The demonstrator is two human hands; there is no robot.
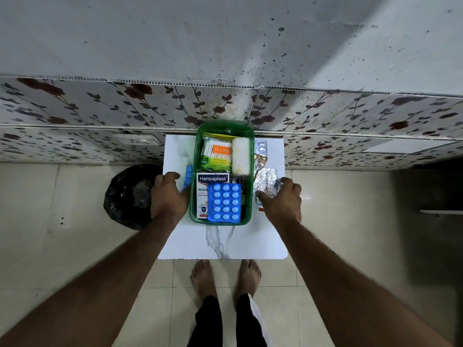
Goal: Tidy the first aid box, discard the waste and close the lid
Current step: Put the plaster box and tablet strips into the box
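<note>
A green first aid box (198, 146) stands open on a small white table (225, 241). Inside lie a cotton swab packet (217, 154), a white bandage roll (241, 156), a Hansaplast box (203, 186) and a blue tablet strip (226, 202). My left hand (167, 196) rests at the box's left side, its fingers on a small blue blister strip (188, 176). My right hand (283, 199) lies on silver foil blister strips (266, 181) to the right of the box. The lid is not in view.
A bin lined with a black bag (127, 196) stands on the floor left of the table. More foil strips (261, 149) lie beside the box's far right. A flower-patterned wall runs behind. My bare feet (225, 274) stand at the table's near edge.
</note>
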